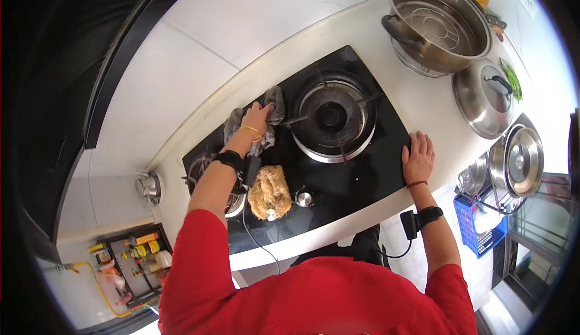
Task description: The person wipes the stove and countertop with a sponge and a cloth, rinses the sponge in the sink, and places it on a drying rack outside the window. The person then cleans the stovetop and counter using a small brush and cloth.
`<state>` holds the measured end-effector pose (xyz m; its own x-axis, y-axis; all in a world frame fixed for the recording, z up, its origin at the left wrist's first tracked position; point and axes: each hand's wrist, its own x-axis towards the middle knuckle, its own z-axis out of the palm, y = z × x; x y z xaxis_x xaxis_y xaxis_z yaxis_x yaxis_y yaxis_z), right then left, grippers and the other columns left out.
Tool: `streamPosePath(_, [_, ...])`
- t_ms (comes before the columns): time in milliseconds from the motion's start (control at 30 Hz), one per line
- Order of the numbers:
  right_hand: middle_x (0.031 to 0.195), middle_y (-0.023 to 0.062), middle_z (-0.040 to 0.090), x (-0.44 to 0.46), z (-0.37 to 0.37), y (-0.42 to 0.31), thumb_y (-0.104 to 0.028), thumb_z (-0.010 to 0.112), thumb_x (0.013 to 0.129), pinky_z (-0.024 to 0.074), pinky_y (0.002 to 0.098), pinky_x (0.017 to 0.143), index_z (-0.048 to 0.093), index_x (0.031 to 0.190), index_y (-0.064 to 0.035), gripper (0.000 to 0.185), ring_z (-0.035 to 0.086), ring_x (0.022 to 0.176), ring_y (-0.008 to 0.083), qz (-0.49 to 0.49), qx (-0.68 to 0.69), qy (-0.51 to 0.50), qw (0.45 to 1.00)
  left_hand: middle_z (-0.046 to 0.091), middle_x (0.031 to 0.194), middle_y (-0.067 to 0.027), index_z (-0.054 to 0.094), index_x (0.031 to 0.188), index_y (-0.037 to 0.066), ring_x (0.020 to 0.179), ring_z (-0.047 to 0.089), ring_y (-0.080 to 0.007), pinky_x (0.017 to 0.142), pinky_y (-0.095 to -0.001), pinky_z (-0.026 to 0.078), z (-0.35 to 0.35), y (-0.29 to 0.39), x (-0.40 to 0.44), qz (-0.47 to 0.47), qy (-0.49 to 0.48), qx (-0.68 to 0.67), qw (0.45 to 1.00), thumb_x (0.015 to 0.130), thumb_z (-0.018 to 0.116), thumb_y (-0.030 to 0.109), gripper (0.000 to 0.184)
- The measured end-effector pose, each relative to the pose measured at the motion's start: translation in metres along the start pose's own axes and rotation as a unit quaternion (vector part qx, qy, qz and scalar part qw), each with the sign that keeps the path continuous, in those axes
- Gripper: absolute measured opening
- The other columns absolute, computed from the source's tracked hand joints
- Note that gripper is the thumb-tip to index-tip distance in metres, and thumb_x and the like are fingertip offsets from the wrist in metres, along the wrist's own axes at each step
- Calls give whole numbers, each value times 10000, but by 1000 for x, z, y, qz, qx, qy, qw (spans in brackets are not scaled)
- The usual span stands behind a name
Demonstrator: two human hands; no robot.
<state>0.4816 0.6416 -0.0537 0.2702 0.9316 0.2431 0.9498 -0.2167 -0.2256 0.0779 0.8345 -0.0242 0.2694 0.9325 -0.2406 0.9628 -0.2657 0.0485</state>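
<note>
Pale kitchen counter point(417, 102), black hob point(338, 187); left hand point(257, 117) presses a grey cloth point(275, 104).
Around the large burner point(331, 115): cloth at nine o'clock, left fingers on it, grip impossible to tell; shaggy tan bundle point(270, 190) at seven; right hand point(418, 161) at four, fingers slightly apart, empty, at the hob's edge; steel pot point(421, 51) at two, round rack point(437, 27) inside; domed lid point(477, 102) at three.
</note>
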Motion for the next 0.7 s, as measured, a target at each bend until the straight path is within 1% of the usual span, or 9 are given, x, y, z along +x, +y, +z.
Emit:
streamPosePath(100, [1219,81,452,4,1,3,-239,537,795,307,406,961,494,1135,-100,370,363,1178,291,4,19,7,1000,453,1007,-150,506,1180,147,896,490,-329,808,-374,418,-4,-12,38,143,-25,-28,989,718,492,-32,496])
streamPosePath(133, [1215,83,454,3,0,2,-234,543,790,308,407,959,497,1131,-97,370,366,1174,294,7,25,7,1000,463,997,-172,529,1138,106,915,483,-341,811,-369,406,-3,-12,55,176,-7,-47,983,704,480,-58,466])
streamPosePath(233, [1208,89,458,5,-2,1,-219,556,776,310,412,955,505,1120,-89,371,371,1168,301,12,37,2,999,469,985,-186,525,1130,88,928,477,-350,806,-375,402,-12,4,113,219,1,-65,974,690,472,-72,471])
streamPosePath(267, [1206,91,459,6,-3,2,-214,559,772,311,414,954,507,1117,-87,371,372,1167,304,13,40,0,999,442,1027,-180,491,1126,43,985,449,-347,849,-355,386,-19,14,136,204,-40,-62,976,648,462,-105,500])
streamPosePath(367, [1203,98,461,8,-5,3,-210,564,763,310,418,955,512,1117,-85,379,374,1164,312,13,47,-4,999,444,1057,-182,493,1125,62,1018,440,-345,857,-354,384,-32,47,196,286,-72,-35,955,653,464,-100,500])
streamPosePath(467, [1209,102,455,9,-6,4,-220,576,749,302,427,961,506,1131,-89,409,368,1170,315,22,51,-21,998,445,1075,-187,496,1128,73,1027,442,-348,858,-360,389,-37,90,249,310,-105,-46,944,665,468,-86,490])
streamPosePath(567, [1217,96,449,12,-8,6,-219,589,736,291,427,971,508,1132,-95,423,362,1178,313,33,50,-37,998,476,1031,-180,522,1142,120,996,466,-346,821,-368,411,-58,146,283,364,-21,5,931,700,475,-41,473])
streamPosePath(633, [1220,95,447,15,-12,3,-213,596,728,288,425,974,510,1131,-98,427,360,1180,313,41,58,-46,996,487,1037,-160,527,1149,156,962,497,-327,816,-369,426,-73,198,276,338,65,3,939,752,480,32,418])
streamPosePath(700, [1222,93,445,16,-12,2,-209,603,717,286,426,976,512,1130,-102,437,360,1181,312,46,61,-52,996,495,1051,-148,510,1172,183,964,515,-311,809,-374,439,-70,245,266,258,50,87,961,787,476,84,399])
